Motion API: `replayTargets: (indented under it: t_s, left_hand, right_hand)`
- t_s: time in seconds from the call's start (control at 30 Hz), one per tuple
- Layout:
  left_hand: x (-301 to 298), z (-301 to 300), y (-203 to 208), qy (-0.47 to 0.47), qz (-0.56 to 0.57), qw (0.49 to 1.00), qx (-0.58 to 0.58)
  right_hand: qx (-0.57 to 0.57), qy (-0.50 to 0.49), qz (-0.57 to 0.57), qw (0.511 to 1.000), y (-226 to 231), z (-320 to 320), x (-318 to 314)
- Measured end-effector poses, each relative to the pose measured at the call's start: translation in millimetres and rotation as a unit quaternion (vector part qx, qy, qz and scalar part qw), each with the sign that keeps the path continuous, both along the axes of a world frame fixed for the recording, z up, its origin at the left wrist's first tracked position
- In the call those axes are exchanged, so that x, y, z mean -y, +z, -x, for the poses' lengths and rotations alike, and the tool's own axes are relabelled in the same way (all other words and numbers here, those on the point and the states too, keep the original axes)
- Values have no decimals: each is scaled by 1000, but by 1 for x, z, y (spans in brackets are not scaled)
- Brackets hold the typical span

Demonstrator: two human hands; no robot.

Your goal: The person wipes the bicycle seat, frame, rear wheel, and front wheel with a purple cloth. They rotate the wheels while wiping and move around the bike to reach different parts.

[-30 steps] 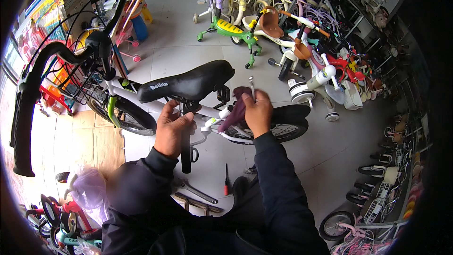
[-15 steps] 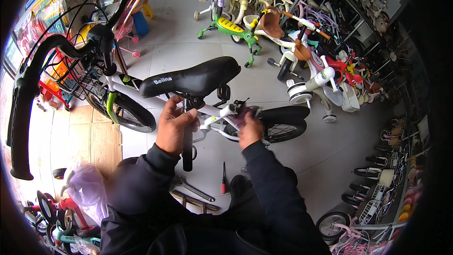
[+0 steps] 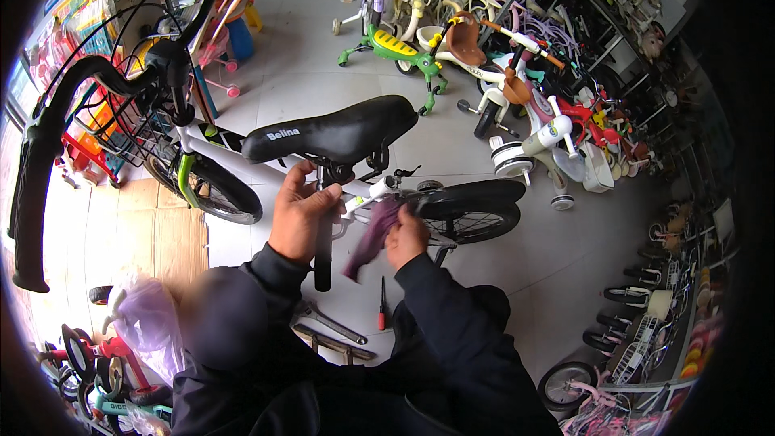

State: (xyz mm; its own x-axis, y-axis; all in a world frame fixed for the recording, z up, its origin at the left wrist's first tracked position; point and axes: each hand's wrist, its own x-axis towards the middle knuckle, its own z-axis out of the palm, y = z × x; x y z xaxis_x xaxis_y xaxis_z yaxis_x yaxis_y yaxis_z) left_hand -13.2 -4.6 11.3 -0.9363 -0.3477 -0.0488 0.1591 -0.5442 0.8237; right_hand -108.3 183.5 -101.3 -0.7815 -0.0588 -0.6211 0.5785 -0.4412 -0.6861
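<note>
Fingers (image 3: pixel 311 194) of the left hand (image 3: pixel 300 218) are clenched round a dark tool handle (image 3: pixel 323 254) that hangs upright just under the black saddle (image 3: pixel 331 133) of a white child's bicycle (image 3: pixel 367 194). The right hand (image 3: pixel 406 238) sits just beside it, its fingers grasping a purple rag (image 3: pixel 370 238) pressed against the frame, close to the black rear mudguard (image 3: pixel 472 194). The rag droops down from the hand, touching the frame near the seat post.

At the front of the bicycle a black wire basket (image 3: pixel 113 125) hangs below the curved black handlebar (image 3: pixel 48 161); seen from this side, I cannot tell what lies in it. A clear plastic bag (image 3: pixel 149 323) sits low on the left, its contents too blurred to name.

On the grey floor (image 3: pixel 323 73) by the person's knees lie a red-handled screwdriver (image 3: pixel 382 307) and a metal wrench (image 3: pixel 331 323), near each other but apart. A flattened sheet of cardboard (image 3: pixel 153 230) lies under the front wheel. Farther off stand a green and yellow ride-on toy (image 3: pixel 395 47), a brown-seated tricycle (image 3: pixel 464 40) and a crowd of small bicycles along the right wall.
</note>
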Motion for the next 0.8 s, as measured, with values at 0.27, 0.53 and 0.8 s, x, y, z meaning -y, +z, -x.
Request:
replayTargets:
  t_s: [0.27,0.53,0.8]
  left_hand:
    - [6,0,2,2,-4,1000,-10]
    - [3,-1,-1,7,0,1000,15]
    - [5,3,-3,0,3,1000,17]
  right_hand:
    - [-313,64,-23,947,41,51,-25]
    - [-399,195,-554,704,48,98,-13]
    - [-449,368,-497,645,57,94,-11]
